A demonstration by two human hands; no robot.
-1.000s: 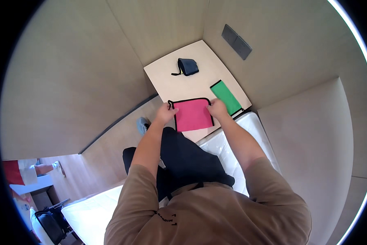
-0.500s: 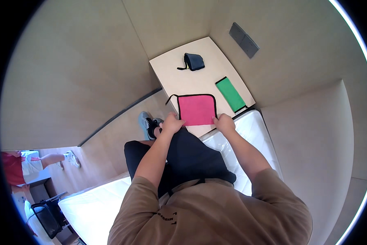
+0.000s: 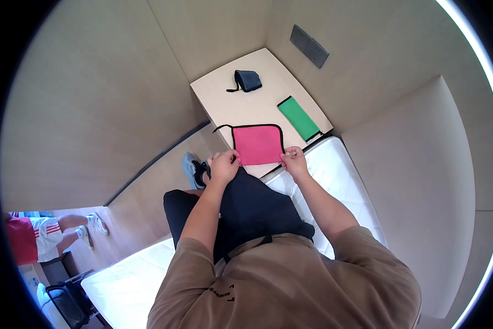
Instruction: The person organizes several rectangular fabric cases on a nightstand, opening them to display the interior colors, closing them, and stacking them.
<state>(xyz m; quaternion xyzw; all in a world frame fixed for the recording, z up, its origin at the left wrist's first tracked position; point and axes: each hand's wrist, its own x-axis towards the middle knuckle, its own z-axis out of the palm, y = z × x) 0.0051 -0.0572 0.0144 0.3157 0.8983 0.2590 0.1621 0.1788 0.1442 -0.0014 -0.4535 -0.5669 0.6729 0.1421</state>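
A flat pink fabric piece (image 3: 258, 143) with black edging and a thin black strap at its far left corner lies over the near part of the small wooden table (image 3: 219, 104). My left hand (image 3: 224, 166) pinches its near left corner. At the near right corner, the fingers of my right hand (image 3: 293, 162) close on the edge. Farther right on the tabletop rests a long green folded fabric piece (image 3: 299, 119) with black ends. Toward the back stands a dark blue-grey fabric piece (image 3: 249, 80), bent over, its black strap trailing left.
Beside my right thigh is a plastic-wrapped white mattress (image 3: 342, 183); a wooden panel (image 3: 411, 164) rises on the right. A grey socket plate (image 3: 309, 46) sits on the wall. At far left, a person in white shorts (image 3: 46, 238) is near a black chair (image 3: 65, 306).
The view has shifted slightly, so the table appears a little farther left and up. Both hands remain on the pink fabric piece's near corners. The person at far left has moved.
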